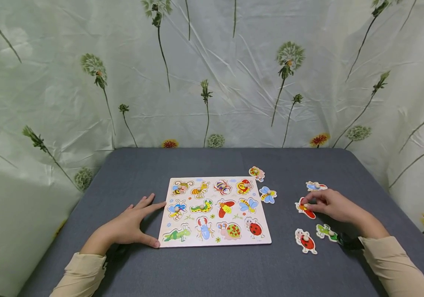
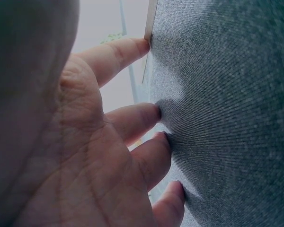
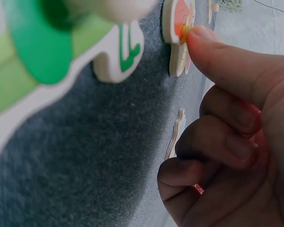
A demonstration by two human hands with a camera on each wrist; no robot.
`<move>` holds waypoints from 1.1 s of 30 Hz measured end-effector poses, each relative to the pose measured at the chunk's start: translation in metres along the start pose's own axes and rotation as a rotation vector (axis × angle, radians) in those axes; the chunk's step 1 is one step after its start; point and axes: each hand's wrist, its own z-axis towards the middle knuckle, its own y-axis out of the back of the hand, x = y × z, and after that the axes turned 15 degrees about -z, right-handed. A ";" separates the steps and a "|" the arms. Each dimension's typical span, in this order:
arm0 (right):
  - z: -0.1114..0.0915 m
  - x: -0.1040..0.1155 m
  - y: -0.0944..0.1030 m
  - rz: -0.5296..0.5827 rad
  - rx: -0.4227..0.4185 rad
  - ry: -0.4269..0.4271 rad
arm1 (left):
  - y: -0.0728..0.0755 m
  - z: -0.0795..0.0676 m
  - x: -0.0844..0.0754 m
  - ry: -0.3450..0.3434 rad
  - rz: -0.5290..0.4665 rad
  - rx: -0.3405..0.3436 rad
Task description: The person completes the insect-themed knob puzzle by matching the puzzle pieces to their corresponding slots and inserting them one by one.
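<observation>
A wooden insect peg puzzle board [image 1: 212,244] lies on the table. My left hand [image 1: 132,225] spreads its fingers at the board's left side, with thumb and forefinger touching the edge; in the left wrist view, the other fingertips [image 2: 154,112] rest on the cloth. To the right of the board, my right hand [image 1: 332,206] pinches the knob of a red-winged insect puzzle piece [image 1: 309,212]. That piece [image 3: 182,19] also shows at the thumb tip in the right wrist view. Nearby lie a ladybug piece [image 1: 306,242], a green grasshopper piece [image 1: 325,232] and a blue-winged piece [image 1: 316,186].
A snail piece [image 1: 257,173] and a bee piece [image 1: 268,195] lie by the board's upper right edge. Knobbed pieces fill the board's top row and the left half of its middle row. A grey cloth [image 1: 212,272] covers the table; a floral curtain [image 1: 212,62] hangs behind.
</observation>
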 end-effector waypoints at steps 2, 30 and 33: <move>0.000 0.002 0.000 -0.004 0.004 -0.012 | 0.000 0.000 0.000 -0.003 0.000 0.000; 0.027 0.041 -0.005 0.006 -0.012 -0.175 | 0.000 -0.001 0.000 -0.011 -0.003 -0.008; 0.029 0.046 -0.006 0.026 -0.014 -0.173 | -0.001 -0.001 0.000 -0.009 -0.001 -0.009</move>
